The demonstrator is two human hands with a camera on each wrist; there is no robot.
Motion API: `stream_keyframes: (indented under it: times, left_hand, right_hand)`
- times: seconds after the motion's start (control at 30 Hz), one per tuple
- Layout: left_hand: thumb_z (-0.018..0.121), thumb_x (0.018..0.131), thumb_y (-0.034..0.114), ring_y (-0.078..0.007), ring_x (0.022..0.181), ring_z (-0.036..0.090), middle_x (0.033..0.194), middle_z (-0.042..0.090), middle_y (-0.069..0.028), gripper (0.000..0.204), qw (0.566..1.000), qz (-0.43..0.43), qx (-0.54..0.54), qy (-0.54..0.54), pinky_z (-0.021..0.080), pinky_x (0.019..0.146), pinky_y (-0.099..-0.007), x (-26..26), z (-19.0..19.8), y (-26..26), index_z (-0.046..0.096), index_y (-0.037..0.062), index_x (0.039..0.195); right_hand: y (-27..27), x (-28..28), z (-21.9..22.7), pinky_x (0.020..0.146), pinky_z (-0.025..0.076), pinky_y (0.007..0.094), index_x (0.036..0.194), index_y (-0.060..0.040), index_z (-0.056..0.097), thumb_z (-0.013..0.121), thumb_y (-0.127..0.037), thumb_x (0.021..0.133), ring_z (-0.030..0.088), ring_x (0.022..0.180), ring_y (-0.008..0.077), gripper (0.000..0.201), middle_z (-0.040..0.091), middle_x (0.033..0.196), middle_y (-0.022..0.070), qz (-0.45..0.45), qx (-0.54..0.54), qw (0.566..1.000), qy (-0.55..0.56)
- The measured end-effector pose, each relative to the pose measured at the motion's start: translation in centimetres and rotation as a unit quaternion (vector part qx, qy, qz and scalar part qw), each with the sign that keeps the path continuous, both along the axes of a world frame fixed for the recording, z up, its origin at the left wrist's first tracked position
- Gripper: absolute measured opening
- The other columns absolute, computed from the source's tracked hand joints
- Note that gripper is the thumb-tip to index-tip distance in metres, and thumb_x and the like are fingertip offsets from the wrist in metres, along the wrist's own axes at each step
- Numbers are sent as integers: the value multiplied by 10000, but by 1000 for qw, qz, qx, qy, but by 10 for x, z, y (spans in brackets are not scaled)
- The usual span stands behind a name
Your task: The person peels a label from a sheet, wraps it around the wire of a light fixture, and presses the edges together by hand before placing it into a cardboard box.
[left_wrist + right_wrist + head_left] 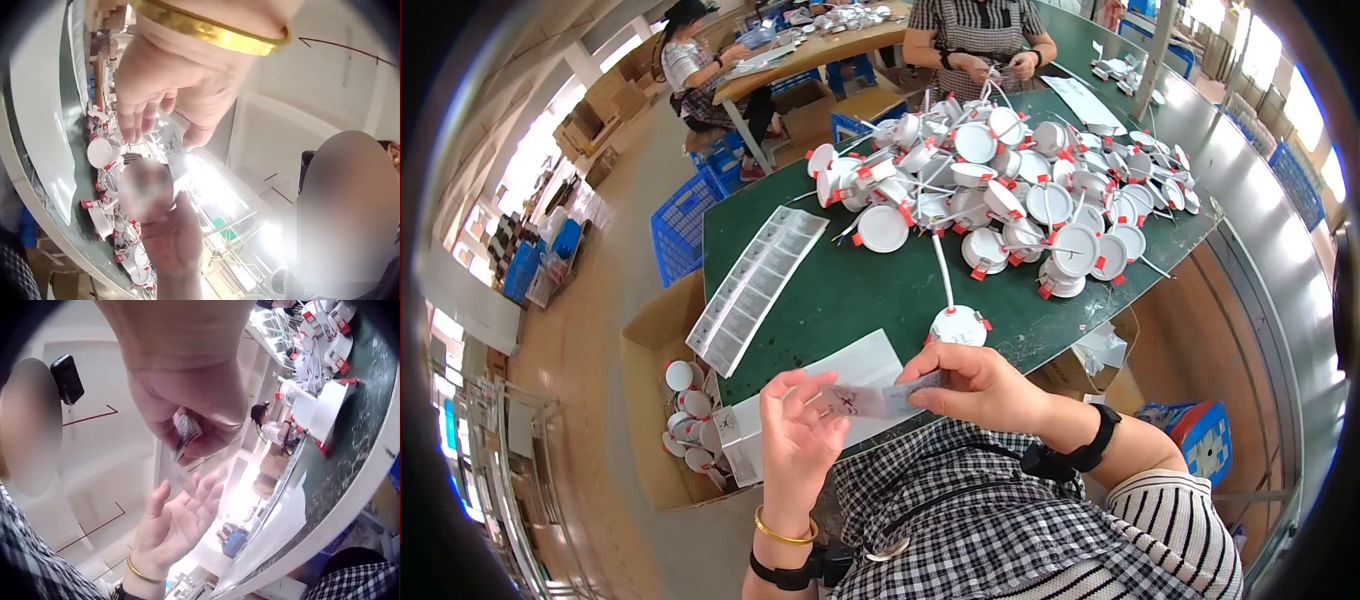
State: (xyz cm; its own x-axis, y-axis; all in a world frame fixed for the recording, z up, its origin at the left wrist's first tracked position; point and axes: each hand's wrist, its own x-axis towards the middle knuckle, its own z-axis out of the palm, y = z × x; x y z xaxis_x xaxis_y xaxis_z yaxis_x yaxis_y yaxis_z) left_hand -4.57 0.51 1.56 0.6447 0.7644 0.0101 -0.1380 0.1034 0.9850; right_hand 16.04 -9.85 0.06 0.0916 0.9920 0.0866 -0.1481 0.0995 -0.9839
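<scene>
A small translucent strip with printed marks [870, 402] spans the space between both hands. My right hand [985, 385] pinches its right end between thumb and fingers; in the right wrist view printed text shows on the strip [187, 429] in that grip. At the other end my left hand [798, 445] has its fingers spread and slightly bent; whether they touch the strip is unclear. Below the strip lies a white sheet [868, 362] at the table edge. A round white lamp with red clips [958, 327] sits just beyond my right hand.
Many white lamps [975, 143] are heaped across the green table [820, 290]. A sectioned label sheet [758, 285] lies at the left. Beside the table, a cardboard box [645, 335] holds more lamps. Across the table sits a person [980, 30]; another works further back.
</scene>
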Motion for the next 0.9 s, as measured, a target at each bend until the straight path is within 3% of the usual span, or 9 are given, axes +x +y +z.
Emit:
stream_keyframes:
  times: [0.13,0.27,0.37,0.43,0.47,0.57,0.77,0.83,0.9]
  left_hand:
    - [720,732,65,-215,1115,528,1244,514,-112,702,988,-144,-48,-28,414,988,-370,27,-8,11,382,40,1346]
    - [694,745,32,-197,1161,494,1239,532,-118,583,950,-296,-94,42,390,996,-348,43,-7,11,459,28,1278]
    - [664,783,-8,-111,901,575,993,617,-48,285,944,-277,-153,96,473,820,-253,46,-13,12,576,12,1054]
    - [656,802,-17,-82,842,577,930,614,-27,202,955,-247,-140,85,481,755,-213,51,-11,7,585,11,990]
    - [662,805,-10,-87,854,577,937,613,-29,201,964,-208,-155,54,481,770,-220,53,-9,7,582,12,988]
    - [667,812,-3,-100,886,577,950,611,-42,216,975,-155,-162,8,482,811,-239,55,-1,7,570,9,1005]
    - [590,792,-64,-153,941,594,975,610,-72,272,980,-108,-168,-24,464,900,-304,66,22,5,535,6,1048]
    - [583,814,-44,-157,923,600,967,623,-77,233,984,-83,-154,-19,467,904,-311,65,22,5,539,5,1038]
    - [605,830,-22,-123,888,579,952,615,-60,204,984,-64,-163,-16,461,841,-278,66,17,4,549,-5,1026]
  right_hand:
    - [-11,30,1,654,436,184,1089,-38,618,628,-50,890,519,784,16,200,576,903,-44,83,6,996,-15]
    - [-18,53,-2,652,446,183,1087,-30,623,623,-54,896,528,780,17,193,590,940,-31,148,1,989,24]
    - [-16,67,-2,667,460,206,1105,-39,626,627,-84,899,539,784,40,211,601,986,-11,169,-4,985,36]
    - [-10,72,-6,715,480,245,1151,-58,613,627,-117,899,565,833,77,259,617,1027,16,46,48,989,-132]
    - [-6,72,-15,776,490,286,1190,-75,597,606,-158,913,583,903,110,289,628,1082,44,-46,23,990,-128]
    - [15,81,-45,819,494,311,1196,-50,580,577,-175,917,614,919,204,306,631,1049,112,-231,-4,935,-269]
    - [31,57,-60,676,504,357,946,16,638,606,-149,873,628,728,314,183,637,835,163,-237,-21,936,-259]
    - [19,46,-57,660,509,375,896,8,650,611,-152,863,628,730,332,168,642,827,164,-210,66,930,-294]
    - [2,32,-44,640,515,393,844,-6,671,623,-170,848,638,720,329,170,654,801,151,-128,29,942,-308]
